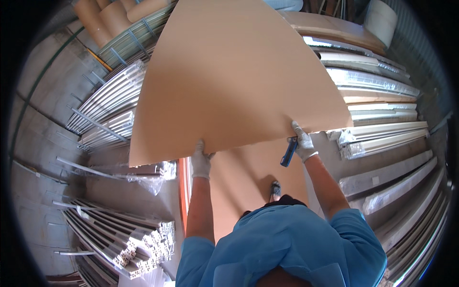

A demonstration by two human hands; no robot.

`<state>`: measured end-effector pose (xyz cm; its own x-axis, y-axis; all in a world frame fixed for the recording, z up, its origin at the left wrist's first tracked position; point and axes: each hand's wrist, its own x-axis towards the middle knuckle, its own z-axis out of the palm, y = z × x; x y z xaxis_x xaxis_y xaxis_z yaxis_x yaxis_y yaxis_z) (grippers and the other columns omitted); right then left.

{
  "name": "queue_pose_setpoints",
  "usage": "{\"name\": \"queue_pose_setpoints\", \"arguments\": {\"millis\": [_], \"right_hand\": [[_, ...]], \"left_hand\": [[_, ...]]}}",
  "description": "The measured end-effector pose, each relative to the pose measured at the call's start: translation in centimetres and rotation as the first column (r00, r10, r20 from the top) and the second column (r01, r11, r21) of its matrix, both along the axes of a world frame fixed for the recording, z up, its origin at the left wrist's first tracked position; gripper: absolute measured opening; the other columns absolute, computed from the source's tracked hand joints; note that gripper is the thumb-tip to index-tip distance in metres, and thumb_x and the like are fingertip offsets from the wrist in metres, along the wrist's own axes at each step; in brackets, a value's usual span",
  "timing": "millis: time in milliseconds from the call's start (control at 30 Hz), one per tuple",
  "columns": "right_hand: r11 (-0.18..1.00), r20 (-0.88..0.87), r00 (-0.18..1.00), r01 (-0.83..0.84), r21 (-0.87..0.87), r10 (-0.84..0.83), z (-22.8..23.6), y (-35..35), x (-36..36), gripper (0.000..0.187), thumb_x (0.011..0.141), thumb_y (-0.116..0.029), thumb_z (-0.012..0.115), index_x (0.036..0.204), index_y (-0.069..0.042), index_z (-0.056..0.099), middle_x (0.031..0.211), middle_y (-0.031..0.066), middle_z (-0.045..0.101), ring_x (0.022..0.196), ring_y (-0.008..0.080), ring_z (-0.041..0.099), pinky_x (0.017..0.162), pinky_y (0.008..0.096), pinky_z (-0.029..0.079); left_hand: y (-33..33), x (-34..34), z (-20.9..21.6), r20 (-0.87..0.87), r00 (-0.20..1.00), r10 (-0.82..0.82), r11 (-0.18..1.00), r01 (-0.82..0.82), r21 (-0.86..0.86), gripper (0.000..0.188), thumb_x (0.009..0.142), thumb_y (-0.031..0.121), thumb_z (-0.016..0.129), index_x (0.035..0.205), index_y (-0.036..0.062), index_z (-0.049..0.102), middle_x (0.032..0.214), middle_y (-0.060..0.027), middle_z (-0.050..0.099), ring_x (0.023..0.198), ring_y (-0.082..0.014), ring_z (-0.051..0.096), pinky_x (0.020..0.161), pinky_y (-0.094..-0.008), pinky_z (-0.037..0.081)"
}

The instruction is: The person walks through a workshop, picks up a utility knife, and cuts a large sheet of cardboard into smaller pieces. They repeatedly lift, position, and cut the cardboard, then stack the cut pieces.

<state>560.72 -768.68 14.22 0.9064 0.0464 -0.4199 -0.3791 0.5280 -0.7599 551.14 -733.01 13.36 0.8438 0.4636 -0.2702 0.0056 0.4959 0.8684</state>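
A large brown cardboard sheet [229,71] fills the middle of the head view, its near edge slightly ragged. My left hand [201,160], in a pale work glove, grips that near edge with the thumb on top and the fingers partly hidden beneath. Further right, my gloved right hand [304,142] grips the same edge, thumb also on top. A blue and black utility knife [289,152] sticks out from the right hand, pointing down toward me. Below the raised sheet lies more brown cardboard [229,191], on which one of my feet shows.
Bundles of metal profiles [112,98] rest on rack arms at the left, with more profiles [143,248] nearer me. Wrapped long profiles [377,81] are stacked at the right. Brown cardboard rolls [107,24] stand at the far left. An orange-red strip [183,191] borders the lower cardboard.
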Motion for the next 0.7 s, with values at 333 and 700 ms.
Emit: {"name": "queue_pose_setpoints", "arguments": {"millis": [333,700], "right_hand": [[0.999,-0.164,0.986,-0.01,-0.042,0.003,-3.8,-3.4,-25.6,0.025,0.082,-0.036,0.071,0.083,-0.013,0.061,0.063,-0.0018,0.055,0.04,0.0117,0.041,0.039,0.024,0.035],[0.988,-0.135,0.98,-0.152,-0.024,0.147,-8.2,-12.4,-48.5,0.027,0.083,-0.032,0.07,0.094,-0.01,0.06,0.074,-0.0009,0.06,0.055,0.0101,0.054,0.047,0.024,0.047]], "left_hand": [[-4.2,-26.0,-5.3,-0.113,0.994,-0.01,0.996,-0.001,-0.092,0.044,0.089,0.038,0.058,0.127,0.0162,0.05,0.116,-0.0023,0.06,0.099,-0.0186,0.06,0.076,-0.0412,0.05],[-13.1,-50.4,-11.1,-0.29,0.957,0.015,0.987,-0.061,-0.15,0.042,0.085,0.043,0.062,0.119,0.0179,0.054,0.11,-0.0032,0.061,0.097,-0.0192,0.058,0.081,-0.0419,0.045]]}}
